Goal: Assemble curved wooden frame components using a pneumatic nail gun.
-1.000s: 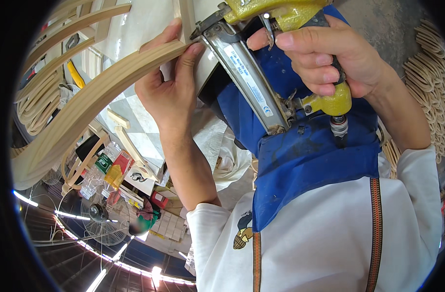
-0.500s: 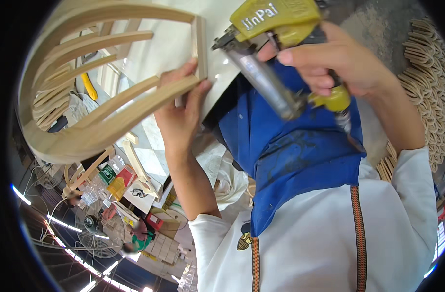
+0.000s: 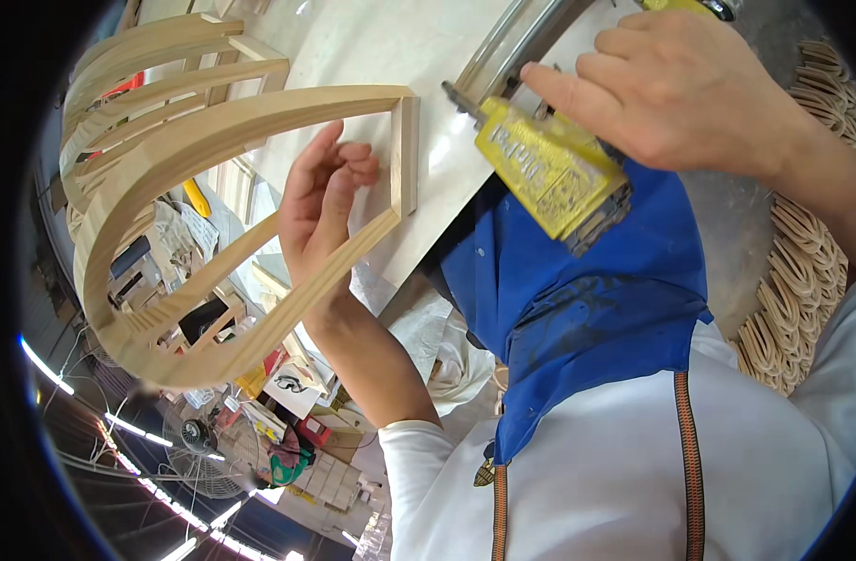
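A curved U-shaped wooden frame (image 3: 203,122) with a short crossbar (image 3: 405,154) across its ends stands at the edge of the pale worktable. My left hand (image 3: 327,192) is inside its curve, near the crossbar, with loosely bent fingers apart and nothing in them. The left forearm passes behind the frame's nearer leg. Over the table edge, to the right of the frame, my right hand (image 3: 676,89) grips a yellow nail gun (image 3: 554,168), tilted with its metal magazine pointing up and away. My palm and the handle are partly hidden.
More curved wooden frames (image 3: 147,56) stand behind at the left. A yellow-handled tool (image 3: 196,197) and papers lie on the worktable (image 3: 353,42). Bent wooden pieces (image 3: 793,290) are stacked at the right. A fan (image 3: 199,435) and a person in green (image 3: 288,463) appear lower left.
My left hand has let go of the frame's crossbar corner and opened. The frame has shifted down and now stands apart from those behind. The nail gun has been turned over in my right hand.
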Action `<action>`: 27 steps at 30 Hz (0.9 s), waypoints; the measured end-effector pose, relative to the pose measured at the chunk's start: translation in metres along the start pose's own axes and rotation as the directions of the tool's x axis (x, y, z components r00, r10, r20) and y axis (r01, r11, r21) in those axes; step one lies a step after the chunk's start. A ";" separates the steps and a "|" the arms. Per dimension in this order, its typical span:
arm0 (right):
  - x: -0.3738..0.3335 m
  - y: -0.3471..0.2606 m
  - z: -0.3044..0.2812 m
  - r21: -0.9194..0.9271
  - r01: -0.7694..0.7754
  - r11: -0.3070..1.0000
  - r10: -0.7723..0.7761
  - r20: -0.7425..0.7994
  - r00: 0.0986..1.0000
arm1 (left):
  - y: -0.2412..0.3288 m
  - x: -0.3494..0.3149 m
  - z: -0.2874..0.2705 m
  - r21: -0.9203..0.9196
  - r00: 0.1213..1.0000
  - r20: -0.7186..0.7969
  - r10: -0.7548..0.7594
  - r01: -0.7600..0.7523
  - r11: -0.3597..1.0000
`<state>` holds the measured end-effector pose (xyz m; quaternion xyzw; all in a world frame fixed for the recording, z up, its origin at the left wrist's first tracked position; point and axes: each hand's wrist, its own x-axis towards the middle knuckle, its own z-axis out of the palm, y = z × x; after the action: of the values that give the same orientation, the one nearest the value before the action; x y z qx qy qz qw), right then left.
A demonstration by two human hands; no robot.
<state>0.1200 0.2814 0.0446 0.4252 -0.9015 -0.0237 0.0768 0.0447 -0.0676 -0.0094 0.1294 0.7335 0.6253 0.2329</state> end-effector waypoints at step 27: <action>0.012 -0.016 0.047 0.118 -0.138 0.983 0.170 -0.332 0.928 | 0.022 0.041 0.051 0.399 0.997 -0.074 0.021 0.010 0.917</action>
<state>0.1167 0.2610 -0.0018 0.3537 -0.9054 0.0978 0.2134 0.0328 -0.0002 -0.0006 0.1521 0.8537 0.4677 0.1713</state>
